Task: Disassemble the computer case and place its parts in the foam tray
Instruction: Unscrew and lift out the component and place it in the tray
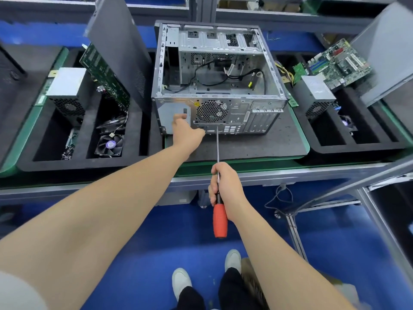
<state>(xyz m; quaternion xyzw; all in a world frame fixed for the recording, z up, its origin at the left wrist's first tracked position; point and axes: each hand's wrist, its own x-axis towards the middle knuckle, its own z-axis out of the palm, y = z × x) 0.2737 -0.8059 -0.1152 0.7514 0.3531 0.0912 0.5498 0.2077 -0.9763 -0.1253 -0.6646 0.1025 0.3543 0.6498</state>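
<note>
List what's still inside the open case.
Inside the computer case: loose black cables, a drive cage and the rear fan behind its grille. The near floor strip is hidden by the rear panel. No motherboard shows.

A blue floor (156, 242) is seen below. A long workbench (290, 173) with a metal edge is placed on it, and a shelf (257, 13) is mounted behind.

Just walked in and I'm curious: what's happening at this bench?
A person is taking apart a grey metal computer case, which lies open on the bench with loose cables inside. Their left hand rests against its rear panel. The right hand grips a long screwdriver with a red handle, its tip at that panel below the fan grille. The black foam tray on the left holds a power supply, fans and a green circuit board.
</note>
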